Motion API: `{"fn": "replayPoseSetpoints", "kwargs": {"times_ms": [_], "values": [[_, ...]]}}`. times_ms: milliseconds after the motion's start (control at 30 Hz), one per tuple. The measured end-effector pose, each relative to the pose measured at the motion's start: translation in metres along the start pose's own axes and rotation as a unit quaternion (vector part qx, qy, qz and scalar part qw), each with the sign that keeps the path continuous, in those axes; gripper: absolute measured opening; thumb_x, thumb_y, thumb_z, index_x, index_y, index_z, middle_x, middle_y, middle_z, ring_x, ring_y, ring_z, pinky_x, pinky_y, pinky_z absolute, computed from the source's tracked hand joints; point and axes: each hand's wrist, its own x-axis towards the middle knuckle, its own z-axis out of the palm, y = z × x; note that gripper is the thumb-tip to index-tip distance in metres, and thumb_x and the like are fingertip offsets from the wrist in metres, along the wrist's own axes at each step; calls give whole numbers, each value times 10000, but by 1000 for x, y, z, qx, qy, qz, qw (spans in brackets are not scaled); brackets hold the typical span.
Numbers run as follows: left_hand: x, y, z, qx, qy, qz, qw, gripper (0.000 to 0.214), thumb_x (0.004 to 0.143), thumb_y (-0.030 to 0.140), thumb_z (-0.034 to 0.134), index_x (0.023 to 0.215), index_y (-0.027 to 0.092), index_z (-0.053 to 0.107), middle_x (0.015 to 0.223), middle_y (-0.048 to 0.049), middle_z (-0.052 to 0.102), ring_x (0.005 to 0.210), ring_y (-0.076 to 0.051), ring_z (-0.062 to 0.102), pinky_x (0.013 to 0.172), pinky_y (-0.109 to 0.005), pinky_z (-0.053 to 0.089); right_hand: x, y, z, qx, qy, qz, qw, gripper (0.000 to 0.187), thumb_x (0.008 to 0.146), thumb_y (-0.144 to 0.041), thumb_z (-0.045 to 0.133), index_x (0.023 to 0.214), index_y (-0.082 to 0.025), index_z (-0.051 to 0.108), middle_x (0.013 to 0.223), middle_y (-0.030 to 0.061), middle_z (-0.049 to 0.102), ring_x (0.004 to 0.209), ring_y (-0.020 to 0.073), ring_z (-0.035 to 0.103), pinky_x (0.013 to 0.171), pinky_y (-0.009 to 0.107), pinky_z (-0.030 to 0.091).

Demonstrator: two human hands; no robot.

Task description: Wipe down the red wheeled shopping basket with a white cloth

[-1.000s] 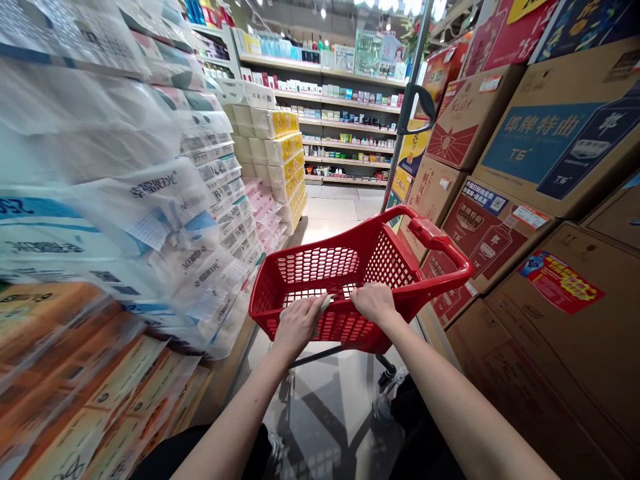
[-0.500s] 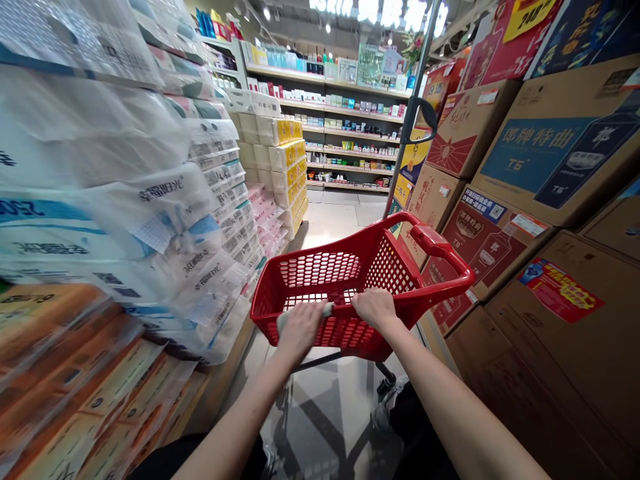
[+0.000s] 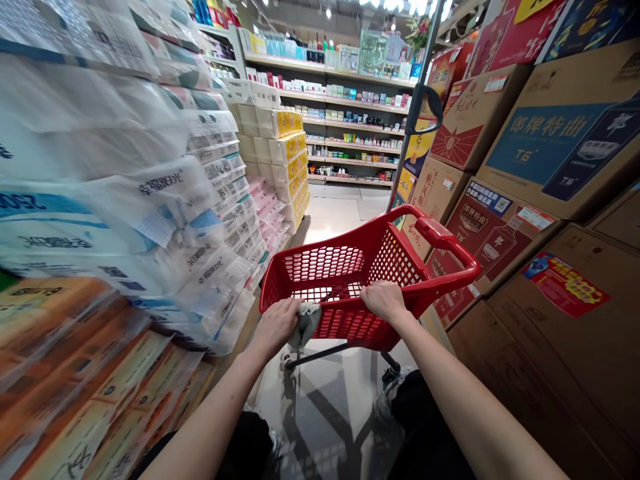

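Note:
A red shopping cart (image 3: 330, 257) with perforated walls stands sideways in front of me, its handle to the right. On the near rim, toward the left corner, my left hand (image 3: 279, 323) is closed on a pale grey-green cloth (image 3: 306, 325), which hangs over the outside of the rim. My right hand (image 3: 384, 300) grips the same rim farther right, its fingers wrapped over the edge. Inside the basket, a small dark item or fitting lies near the bottom; I cannot make out what it is.
Stacked plastic-wrapped paper packs (image 3: 185, 220) line the left side, with orange packs (image 3: 75, 347) low down. Cardboard cartons (image 3: 545, 147) are piled on the right, beside an upright metal pole (image 3: 417, 107). Shelves of small boxes and bottles (image 3: 345, 100) stand across the tiled floor (image 3: 335, 207).
My left hand has slid left along the near rim with the cloth, which now shows more. My right hand keeps its grip. The cart sits slightly farther right in view.

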Motion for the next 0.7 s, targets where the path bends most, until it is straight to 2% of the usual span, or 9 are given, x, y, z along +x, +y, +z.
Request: {"fn": "replayPoseSetpoints", "kwargs": {"times_ms": [100, 200, 267, 367, 467, 567, 700], "values": [[-3, -6, -2, 25, 1, -19, 999, 357, 841, 140, 387, 1177, 158, 509, 1016, -97, 599, 984, -209, 541, 898, -354, 403, 0, -3, -2, 3, -9, 5, 1000, 488, 941, -298, 313, 772, -140, 743, 801, 125, 715, 784, 214, 666, 676, 280, 464], [4, 5, -4, 32, -1, 2, 999, 373, 863, 167, 395, 1230, 181, 456, 1001, -81, 589, 971, -204, 537, 886, -345, 402, 0, -5, -3, -2, -14, 7, 1000, 487, 942, -293, 308, 784, -136, 741, 812, 130, 715, 799, 219, 665, 684, 285, 463], [14, 20, -5, 28, -6, 28, 999, 286, 876, 192, 399, 1146, 197, 493, 1004, -76, 582, 967, -206, 533, 871, -345, 404, 0, -5, -3, -4, -13, 4, 1000, 486, 941, -291, 306, 779, -139, 737, 809, 123, 715, 797, 223, 664, 678, 289, 462], [26, 40, -2, 45, -4, 31, 998, 177, 870, 157, 375, 945, 172, 534, 946, -94, 566, 908, -224, 526, 829, -364, 409, -2, -4, -2, -2, -10, 10, 1000, 488, 942, -304, 305, 777, -138, 734, 814, 117, 715, 801, 223, 662, 681, 288, 460], [27, 46, 1, 46, 7, 28, 999, 182, 864, 134, 357, 912, 166, 529, 905, -99, 549, 883, -234, 517, 819, -377, 408, -3, -2, -2, 1, -17, 7, 1000, 505, 949, -320, 294, 800, -134, 739, 828, 125, 714, 817, 219, 660, 703, 285, 457], [15, 28, 2, 37, 9, 23, 999, 198, 870, 144, 355, 957, 171, 531, 914, -100, 548, 894, -235, 517, 836, -379, 409, -3, 1, -1, 1, -17, -4, 1000, 518, 951, -318, 281, 819, -127, 744, 834, 132, 713, 827, 219, 659, 716, 285, 454], [-12, -17, -1, 30, 2, -5, 1000, 211, 858, 154, 374, 993, 169, 537, 932, -109, 561, 901, -238, 528, 848, -388, 420, -2, 3, 0, -2, -20, -10, 1000, 520, 951, -307, 278, 822, -122, 746, 839, 133, 715, 830, 215, 660, 726, 281, 449]]}}
